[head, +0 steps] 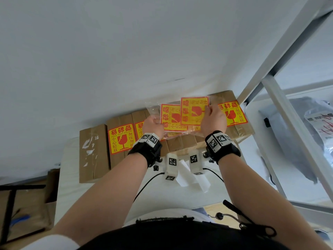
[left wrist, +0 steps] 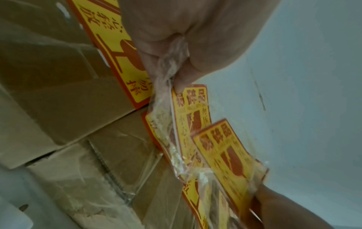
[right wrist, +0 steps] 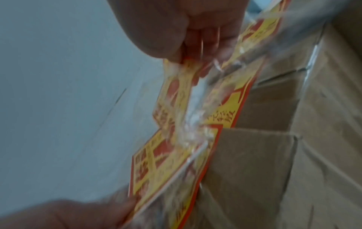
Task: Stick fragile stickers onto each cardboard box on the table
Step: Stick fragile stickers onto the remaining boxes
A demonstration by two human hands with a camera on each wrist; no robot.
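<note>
Stickers, yellow squares with red borders and a broken-glass mark, are being drawn out of a clear plastic bag (head: 156, 112) held above the row of cardboard boxes (head: 124, 134) in the middle of the head view. The left hand (head: 153, 126) pinches the crinkled bag with the sticker stack (head: 172, 118) inside it, just left of centre; the right hand (head: 213, 118) pinches one loose sticker (head: 193, 110) by its edge, slightly higher and to the right. To do this well, I judge the bag should be held firm while the single sheet slides straight out, so no second sheet follows and no corner bends. The film looks thin, glossy and wrinkled; the stickers look flat, smooth and fairly stiff. The boxes are matt brown, taped along their seams, and several already carry labels, while the box at the left end (head: 93, 154) shows only torn white scraps.
</note>
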